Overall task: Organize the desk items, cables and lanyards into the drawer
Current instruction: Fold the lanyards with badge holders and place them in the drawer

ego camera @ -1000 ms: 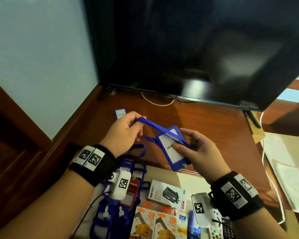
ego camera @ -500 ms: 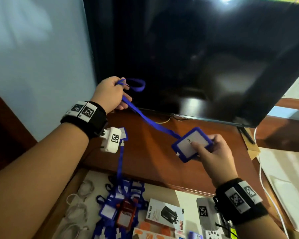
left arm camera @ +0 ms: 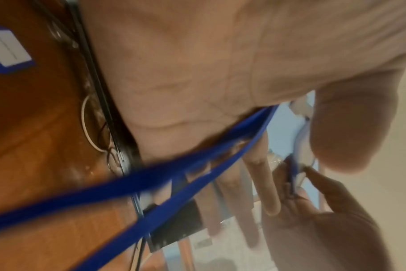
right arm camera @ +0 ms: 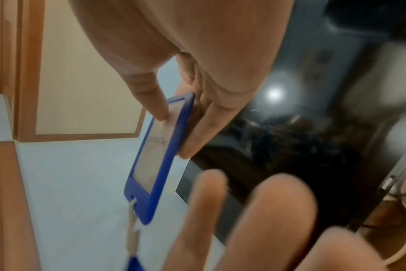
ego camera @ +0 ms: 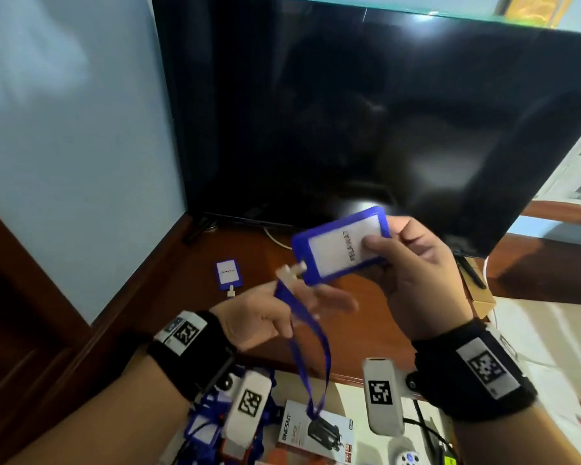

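Blue plastic frames the badge holder (ego camera: 341, 245) that your right hand (ego camera: 416, 273) pinches at its right end, thumb on the white card face and fingers curled behind it; the right wrist view shows the same pinch edge-on (right arm camera: 160, 155). You hold it up in front of the dark TV screen (ego camera: 383, 112), above the brown wooden counter (ego camera: 366, 327). From the holder's lower left corner a pale clip (ego camera: 287, 273) runs into the blue lanyard strap (ego camera: 311, 350). Your left hand (ego camera: 269, 317) has that strap just below the clip, fingers curled around it, though motion blur hides the exact grip. In the left wrist view the strap (left arm camera: 151, 185) crosses under the palm as two bands. Below the hand the strap hangs in a loop whose bottom reaches over the open drawer (ego camera: 349, 394) at the near edge.

A second blue badge holder (ego camera: 228, 274) lies flat on the counter, far left, near the wall corner. In the drawer, a heap of blue lanyards (ego camera: 205, 427) sits at the left, and a white boxed charger (ego camera: 316, 434) lies just right of it, under the hanging loop.
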A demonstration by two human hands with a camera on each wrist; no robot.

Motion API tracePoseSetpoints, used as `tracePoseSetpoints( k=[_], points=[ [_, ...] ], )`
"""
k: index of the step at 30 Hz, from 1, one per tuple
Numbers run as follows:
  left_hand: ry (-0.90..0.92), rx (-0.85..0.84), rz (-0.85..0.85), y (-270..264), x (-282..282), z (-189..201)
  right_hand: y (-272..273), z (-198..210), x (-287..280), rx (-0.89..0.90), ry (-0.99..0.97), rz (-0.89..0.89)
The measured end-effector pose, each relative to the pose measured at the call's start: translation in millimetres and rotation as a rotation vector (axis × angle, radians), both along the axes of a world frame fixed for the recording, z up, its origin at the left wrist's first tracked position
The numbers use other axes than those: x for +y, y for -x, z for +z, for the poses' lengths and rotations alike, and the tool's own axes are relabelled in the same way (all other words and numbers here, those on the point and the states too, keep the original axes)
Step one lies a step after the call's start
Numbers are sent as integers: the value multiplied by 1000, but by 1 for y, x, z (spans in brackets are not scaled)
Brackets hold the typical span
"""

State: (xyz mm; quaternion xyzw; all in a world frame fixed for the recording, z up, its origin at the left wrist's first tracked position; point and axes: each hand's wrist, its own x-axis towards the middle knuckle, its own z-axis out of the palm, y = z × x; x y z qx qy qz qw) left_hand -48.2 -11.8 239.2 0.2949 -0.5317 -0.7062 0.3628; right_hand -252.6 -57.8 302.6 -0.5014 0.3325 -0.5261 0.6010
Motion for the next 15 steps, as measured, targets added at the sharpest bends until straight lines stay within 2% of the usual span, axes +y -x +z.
tracePoseSetpoints(
  k=[2,5,7,9,11,12,14,15],
  points=[
    [54,-71,-39,-1,12,2,1,-1,-2,-17,62,-61],
    [134,-355,178,-8,27,11,8,-16,-9,37,122,-169],
    [240,-655,338,-14,33,24,11,-37,-16,274,182,-283],
    [390,-901,410,-24,36,45,11,-63,-19,577,296,-326],
    [569,-1041,463,-33,36,66,4,-88,-12,809,392,-208],
    [637,-1084,496,-37,34,75,0,-99,-7,853,408,-85],
    [712,-1157,547,-45,25,86,-6,-108,8,818,368,195],
    [712,-1200,559,-49,18,85,-9,-106,16,727,310,312]
  ],
)
